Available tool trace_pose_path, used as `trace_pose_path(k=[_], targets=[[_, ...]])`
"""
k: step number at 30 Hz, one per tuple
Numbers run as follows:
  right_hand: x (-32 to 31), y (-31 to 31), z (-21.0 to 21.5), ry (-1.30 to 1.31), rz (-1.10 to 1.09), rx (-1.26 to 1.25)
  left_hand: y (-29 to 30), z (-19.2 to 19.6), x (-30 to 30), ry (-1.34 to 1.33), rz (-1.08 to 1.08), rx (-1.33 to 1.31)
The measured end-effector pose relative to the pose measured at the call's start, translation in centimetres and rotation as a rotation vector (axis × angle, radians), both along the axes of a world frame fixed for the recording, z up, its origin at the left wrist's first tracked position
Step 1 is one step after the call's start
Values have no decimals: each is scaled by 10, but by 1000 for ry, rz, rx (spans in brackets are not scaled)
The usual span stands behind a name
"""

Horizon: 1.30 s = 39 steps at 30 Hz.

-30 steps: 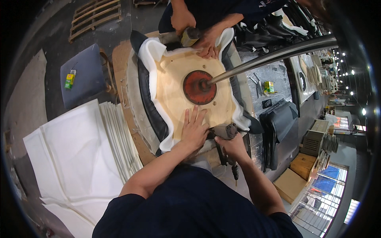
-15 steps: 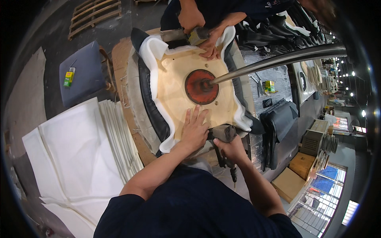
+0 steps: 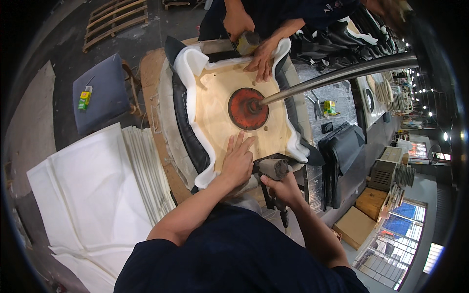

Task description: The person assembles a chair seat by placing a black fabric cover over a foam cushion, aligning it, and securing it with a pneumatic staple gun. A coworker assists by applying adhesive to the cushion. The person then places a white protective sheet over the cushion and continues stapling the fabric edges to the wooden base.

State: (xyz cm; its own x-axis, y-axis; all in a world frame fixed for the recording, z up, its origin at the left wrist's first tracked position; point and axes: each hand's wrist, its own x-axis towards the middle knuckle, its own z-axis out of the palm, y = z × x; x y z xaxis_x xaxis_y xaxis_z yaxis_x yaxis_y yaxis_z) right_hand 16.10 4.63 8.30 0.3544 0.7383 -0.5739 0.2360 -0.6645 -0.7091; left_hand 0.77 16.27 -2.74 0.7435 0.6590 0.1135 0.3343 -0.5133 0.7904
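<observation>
A light plywood panel (image 3: 210,105) lies in front of me, ringed by white padding (image 3: 189,90) and black cover material (image 3: 184,129) with pointed corners. At the panel's near edge my left hand (image 3: 238,163) rests flat, fingers stretched out. Just right of it my right hand (image 3: 285,188) grips a staple gun (image 3: 271,167), with a hose hanging below; its nose against the edge is hidden. Across the panel, a co-worker's hand (image 3: 238,23) holds another staple gun (image 3: 247,43). The co-worker's other hand (image 3: 262,61) presses near the far edge.
A metal rod (image 3: 342,75) slants down onto a red round plate (image 3: 239,117) at the panel's middle. White sheets (image 3: 93,180) are stacked at left, beyond them a blue-grey padded seat (image 3: 105,97). Black pieces (image 3: 342,144) and a small yellow-green box (image 3: 330,107) lie at right.
The co-worker's staple gun has shifted slightly to the right, and that person's other hand reaches a little farther over the panel. My hands have barely moved.
</observation>
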Motion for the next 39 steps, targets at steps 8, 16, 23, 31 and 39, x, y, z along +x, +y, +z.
trace_pose_path(k=[8,16,23,31,39], targets=[[-14,23,9,-37,-109,-244,0,1,-7,58,7,15],[-14,13,3,13,-94,-81,-13,13,-25,238,119,3],[-26,9,9,19,-81,-77,-15,9,-24,223,144,-14],[-28,17,8,-115,13,-52,-12,7,-25,198,129,-40],[-44,11,3,-18,-58,-116,-6,10,-36,215,80,-10]])
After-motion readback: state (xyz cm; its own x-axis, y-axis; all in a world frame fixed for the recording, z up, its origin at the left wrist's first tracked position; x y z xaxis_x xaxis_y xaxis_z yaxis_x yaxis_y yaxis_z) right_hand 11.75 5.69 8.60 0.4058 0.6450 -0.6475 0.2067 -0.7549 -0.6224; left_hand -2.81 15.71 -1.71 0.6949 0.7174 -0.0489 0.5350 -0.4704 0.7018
